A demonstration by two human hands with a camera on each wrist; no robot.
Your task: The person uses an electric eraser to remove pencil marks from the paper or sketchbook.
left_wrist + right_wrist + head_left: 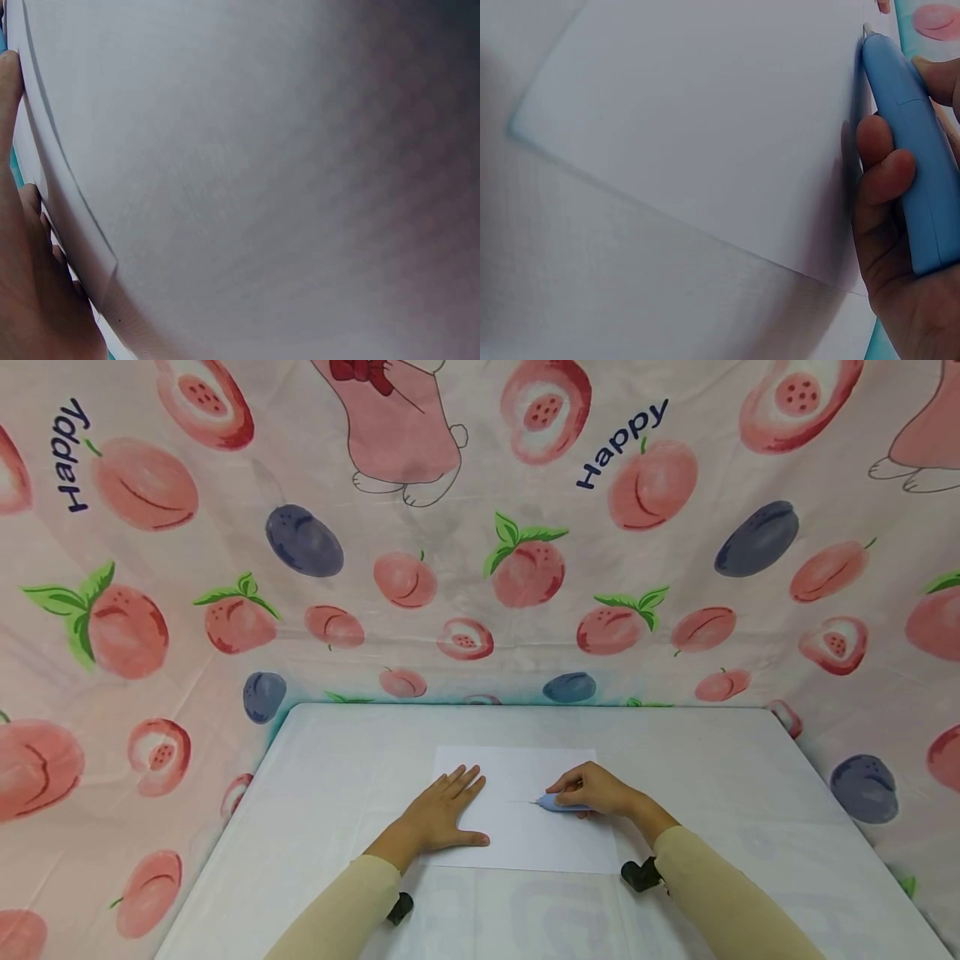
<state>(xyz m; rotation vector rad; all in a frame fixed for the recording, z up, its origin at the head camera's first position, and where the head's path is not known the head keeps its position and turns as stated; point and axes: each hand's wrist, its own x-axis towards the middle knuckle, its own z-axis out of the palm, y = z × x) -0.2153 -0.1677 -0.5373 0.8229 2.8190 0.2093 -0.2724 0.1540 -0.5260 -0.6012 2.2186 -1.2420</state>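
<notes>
A sheet of white paper (517,847) lies on the white-covered table. My left hand (444,814) rests on its left part with the fingers spread; in the left wrist view that hand (34,262) shows only at the left edge. My right hand (600,789) grips a light blue utility knife (558,803) over the right part of the sheet. Up close in the right wrist view, the knife (915,150) has a short metal tip at the paper, and fingers curl round its body. A faint thin line runs on the paper left of the tip.
White cloth covers the table (337,777). Behind and beside it hangs a pink curtain (450,527) printed with peaches and dark blue fruit. A black wrist camera (641,875) sits under the right sleeve, another (401,908) by the left sleeve.
</notes>
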